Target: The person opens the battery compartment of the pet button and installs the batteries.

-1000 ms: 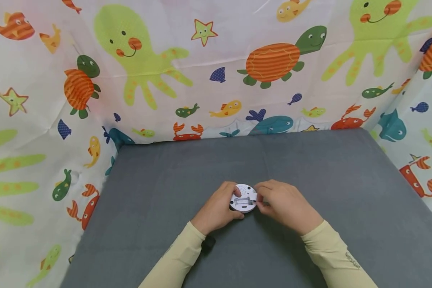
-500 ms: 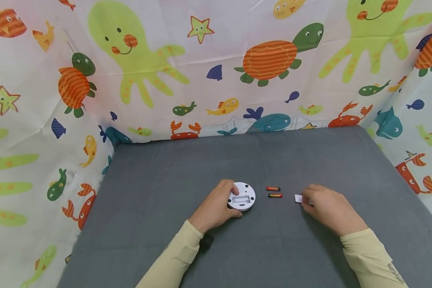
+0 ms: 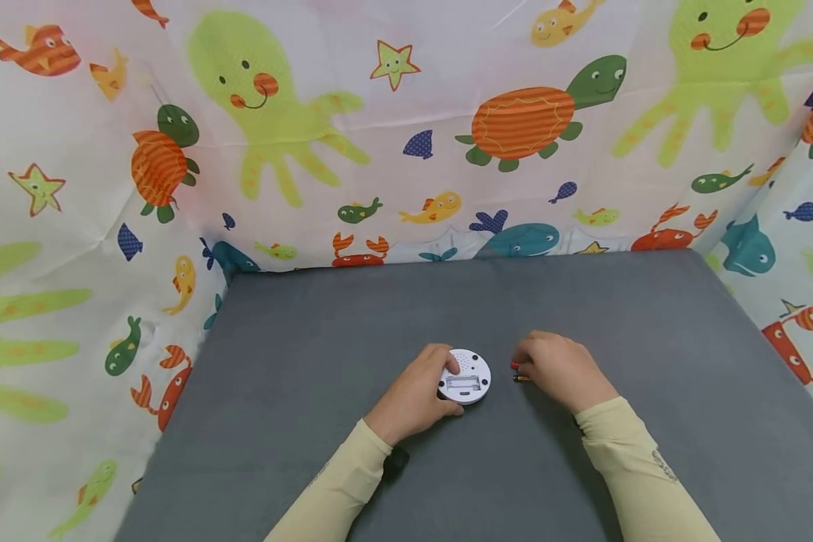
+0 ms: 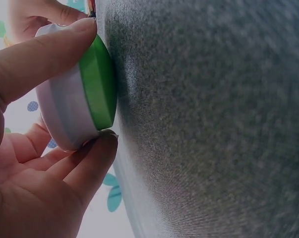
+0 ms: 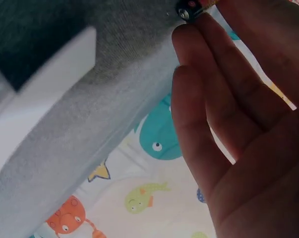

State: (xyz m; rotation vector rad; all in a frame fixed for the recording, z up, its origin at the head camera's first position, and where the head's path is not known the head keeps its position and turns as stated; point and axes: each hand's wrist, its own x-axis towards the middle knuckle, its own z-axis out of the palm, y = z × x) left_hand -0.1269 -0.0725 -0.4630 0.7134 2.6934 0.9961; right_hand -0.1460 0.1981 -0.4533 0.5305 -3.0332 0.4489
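My left hand (image 3: 416, 395) grips a round white device (image 3: 473, 370) by its left side, thumb and fingers around the rim. Its open battery compartment (image 3: 464, 384) faces up with no battery in it. The left wrist view shows the device's green lower part (image 4: 99, 84) by the cloth. Right of the device, my right hand (image 3: 562, 369) pinches a small red and black battery (image 5: 191, 9) at its fingertips. A second battery (image 3: 522, 379) lies partly under that hand. In the right wrist view a white battery cover (image 5: 50, 89), blurred, lies on the cloth.
Grey cloth (image 3: 339, 324) covers the table. White curtains (image 3: 352, 165) printed with sea animals hang at the back and both sides. A small black object (image 3: 397, 458) shows beside my left wrist.
My right hand took the white cover off the device, set it down to the right, then came back left to the batteries. My left hand keeps holding the device.
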